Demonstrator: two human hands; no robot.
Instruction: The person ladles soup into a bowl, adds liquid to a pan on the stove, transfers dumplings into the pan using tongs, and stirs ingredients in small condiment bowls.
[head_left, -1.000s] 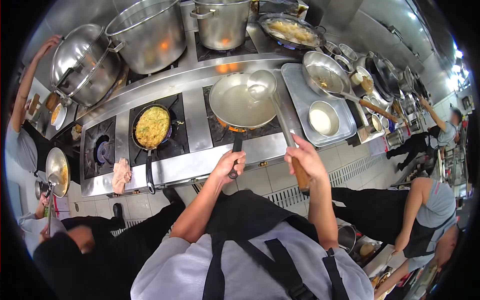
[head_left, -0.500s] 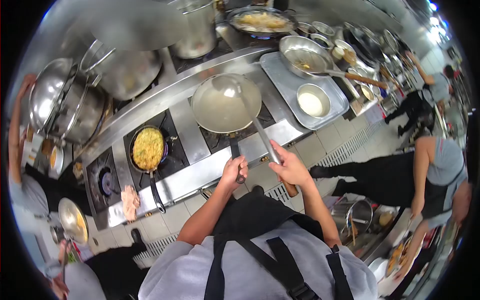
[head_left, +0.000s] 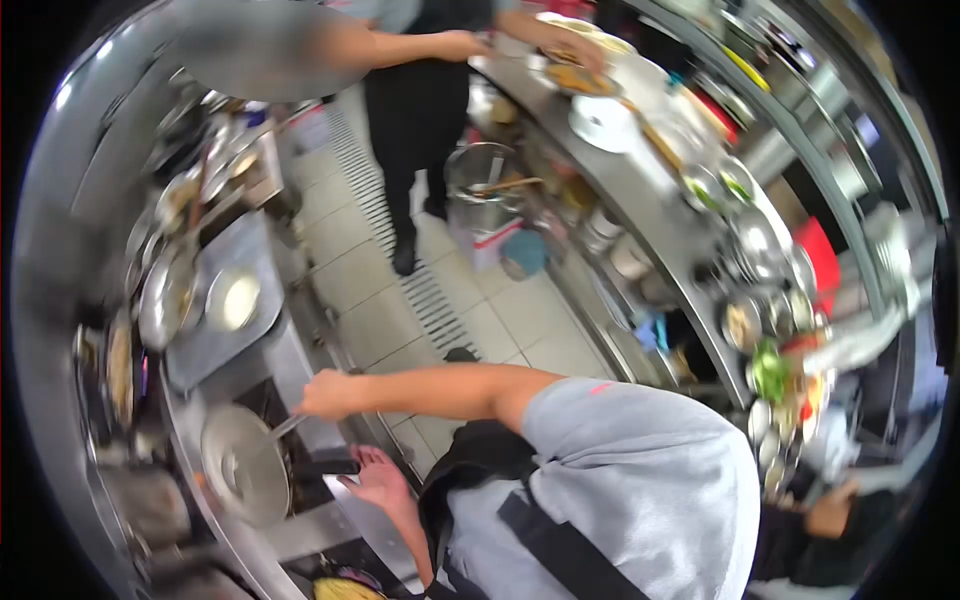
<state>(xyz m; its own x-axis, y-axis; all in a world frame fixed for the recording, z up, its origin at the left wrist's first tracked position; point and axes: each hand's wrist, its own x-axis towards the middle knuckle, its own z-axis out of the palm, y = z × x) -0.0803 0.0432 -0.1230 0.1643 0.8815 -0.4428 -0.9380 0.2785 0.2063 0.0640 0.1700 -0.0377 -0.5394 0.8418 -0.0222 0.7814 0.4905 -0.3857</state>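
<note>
Working a ladle (head_left: 283, 430) within a pan (head_left: 258, 495). The ladle's shaft is gripped firmly in the closed right grip (head_left: 328, 394) and is slanted away from it, down into the pan; the head of the ladle is blurred, and what is contained in the pan cannot be told. The left grip (head_left: 382, 480) is shown opened out, with its fingers spread and nothing enclosed; the end of the pan handle (head_left: 325, 467) lies at its fingertips, though whether it is touched cannot be made out. The pan is set on the stove (head_left: 305, 535), just ahead of both grips.

For sound handling, the shaft is judged best held as here, well up from the pan, so that the knuckles are kept clear of the rim. Whenever the ladle is pressed against the metal, the pan handle would best be enclosed by the left grip, since an unheld pan may be turned or pushed. To the right of the right grip, a tray (head_left: 210, 360) is seen bearing a metal bowl (head_left: 236, 300) with white contents, toward which wide swings of the ladle should be avoided. To the left of the left grip, yellow food (head_left: 345, 588) is partly visible.
</note>
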